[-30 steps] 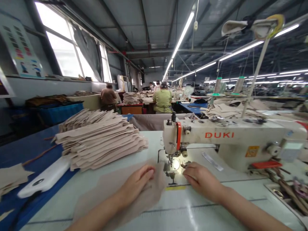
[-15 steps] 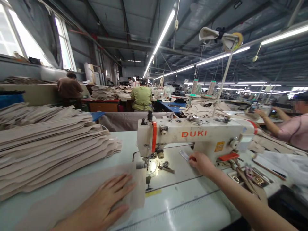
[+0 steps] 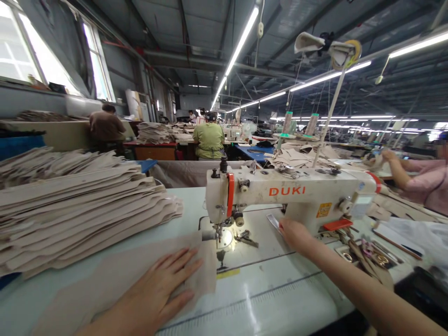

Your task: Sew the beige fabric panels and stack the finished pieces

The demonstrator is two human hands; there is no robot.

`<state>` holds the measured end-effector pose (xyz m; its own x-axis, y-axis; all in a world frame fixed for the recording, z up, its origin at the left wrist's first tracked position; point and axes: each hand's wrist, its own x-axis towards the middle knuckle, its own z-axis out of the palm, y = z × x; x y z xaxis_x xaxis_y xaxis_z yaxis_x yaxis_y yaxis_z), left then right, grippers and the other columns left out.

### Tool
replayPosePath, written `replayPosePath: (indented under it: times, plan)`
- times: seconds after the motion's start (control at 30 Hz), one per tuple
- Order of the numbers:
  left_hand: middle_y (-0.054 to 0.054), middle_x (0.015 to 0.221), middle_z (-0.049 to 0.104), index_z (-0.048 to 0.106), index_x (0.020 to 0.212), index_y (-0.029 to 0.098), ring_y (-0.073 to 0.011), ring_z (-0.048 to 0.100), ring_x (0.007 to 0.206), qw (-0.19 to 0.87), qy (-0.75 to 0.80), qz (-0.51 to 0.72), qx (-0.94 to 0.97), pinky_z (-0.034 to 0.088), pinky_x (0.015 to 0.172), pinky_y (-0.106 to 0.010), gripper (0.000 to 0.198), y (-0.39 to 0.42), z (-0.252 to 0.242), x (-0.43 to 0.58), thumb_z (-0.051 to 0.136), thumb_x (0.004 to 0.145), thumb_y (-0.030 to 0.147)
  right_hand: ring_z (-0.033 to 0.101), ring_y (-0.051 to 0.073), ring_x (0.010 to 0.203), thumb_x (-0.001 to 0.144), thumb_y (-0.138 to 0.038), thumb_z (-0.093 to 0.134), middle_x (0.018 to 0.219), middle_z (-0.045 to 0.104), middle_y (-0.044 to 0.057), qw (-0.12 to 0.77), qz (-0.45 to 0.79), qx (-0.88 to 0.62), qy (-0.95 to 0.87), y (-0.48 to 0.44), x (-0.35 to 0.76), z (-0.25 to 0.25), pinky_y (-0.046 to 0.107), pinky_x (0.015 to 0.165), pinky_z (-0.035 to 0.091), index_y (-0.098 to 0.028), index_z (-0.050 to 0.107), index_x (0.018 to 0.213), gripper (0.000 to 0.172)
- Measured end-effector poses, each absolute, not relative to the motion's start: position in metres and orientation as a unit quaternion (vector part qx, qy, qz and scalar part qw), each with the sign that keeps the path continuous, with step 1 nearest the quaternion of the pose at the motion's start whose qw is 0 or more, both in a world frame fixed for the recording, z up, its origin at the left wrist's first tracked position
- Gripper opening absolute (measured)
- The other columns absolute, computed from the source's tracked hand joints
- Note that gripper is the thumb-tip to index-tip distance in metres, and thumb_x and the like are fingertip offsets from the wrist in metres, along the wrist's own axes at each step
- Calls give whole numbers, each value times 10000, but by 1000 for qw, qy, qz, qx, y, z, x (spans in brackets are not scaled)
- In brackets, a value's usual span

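My left hand [image 3: 157, 287] lies flat, fingers spread, on a thin beige fabric piece [image 3: 115, 270] left of the sewing machine's needle. The fabric's right edge is close to the presser foot [image 3: 217, 235]. Under the arm of the white sewing machine [image 3: 259, 191], my right hand [image 3: 292, 233] has its fingers closed on the near end of a small pale, shiny strip [image 3: 273, 221]. Its material I cannot make out. Between the needle and that hand, a pair of small thread snips [image 3: 247, 238] rests on the machine bed.
A tall stack of beige fabric pieces [image 3: 87, 210] fills the left of the table. On the right are a tray of metal rings and straps [image 3: 371, 256] and white plastic sheeting [image 3: 413, 238]. Another person [image 3: 420, 177] works at the far right; others sit ahead.
The whole view has shifted slightly, so things appear a little further right. My left hand stays flat on the fabric, and my right hand stays at the pale strip.
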<state>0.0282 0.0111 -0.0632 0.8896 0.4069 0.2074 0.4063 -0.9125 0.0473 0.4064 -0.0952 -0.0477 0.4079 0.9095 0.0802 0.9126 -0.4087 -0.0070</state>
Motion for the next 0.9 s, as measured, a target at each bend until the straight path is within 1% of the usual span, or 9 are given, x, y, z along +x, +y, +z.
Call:
replayPosePath:
  times: [0.07,0.13,0.23,0.37,0.5,0.63,0.73,0.8,0.9]
  plan:
    - [0,1442,474,436,1403,372,-236,512,1270,6,206,114,972,409,1055,-360,485,12,-64,27,488,942,512,627,170,855,944,-323,564,1002,641,51,57,-16,-835,-547,-96,405,-42,359,773,521,-142,613,1031,207]
    - [-1,1437,482,443,1398,378,-237,522,1261,2,202,130,971,419,1044,-349,487,15,-70,24,512,932,502,623,171,832,939,-231,538,929,653,61,94,-3,-830,-550,-98,405,-33,325,762,491,-134,622,929,129]
    - [-1,1425,499,453,1395,385,-246,547,1234,-23,197,166,966,450,1014,-348,496,22,-79,23,539,918,490,615,173,790,904,-140,489,815,661,66,152,20,-815,-558,-100,408,-18,270,710,444,-151,601,800,154]
    - [-1,1389,544,487,1389,348,-236,595,1171,-42,173,227,957,476,990,-315,481,21,-77,31,526,923,461,580,144,653,882,-180,471,660,612,0,220,83,-782,-577,-102,413,-9,224,596,415,-183,544,733,166]
    - [2,1362,572,548,1340,323,-226,617,1135,-43,161,269,949,485,982,-283,433,14,-71,40,520,924,441,535,127,563,850,-183,447,578,541,-31,268,127,-761,-577,-101,418,-14,212,543,403,-193,497,698,160]
    - [19,1356,577,524,1352,343,-211,627,1119,-51,152,277,947,502,958,-259,440,9,-70,39,543,917,409,500,123,533,832,-178,435,557,501,-40,291,137,-746,-583,-101,418,-15,214,523,380,-197,476,675,162]
    - [13,1349,583,495,1376,336,-206,637,1099,-56,140,291,945,503,958,-257,465,1,-64,40,539,919,411,491,127,565,827,-166,454,586,507,-33,291,132,-725,-611,-108,404,-8,218,540,361,-192,495,681,154]
    - [8,1362,572,445,1414,329,-206,623,1124,-51,131,299,944,483,991,-272,477,-9,-57,45,497,942,375,495,131,610,819,-136,473,631,530,-20,283,130,-702,-641,-115,383,-3,224,573,359,-186,517,692,143]
    - [-17,1414,520,344,1473,296,-216,551,1225,-63,115,308,942,410,1076,-334,516,-26,-47,61,440,967,285,515,134,684,805,-89,507,737,585,1,266,144,-652,-695,-124,337,3,228,641,379,-181,560,735,127]
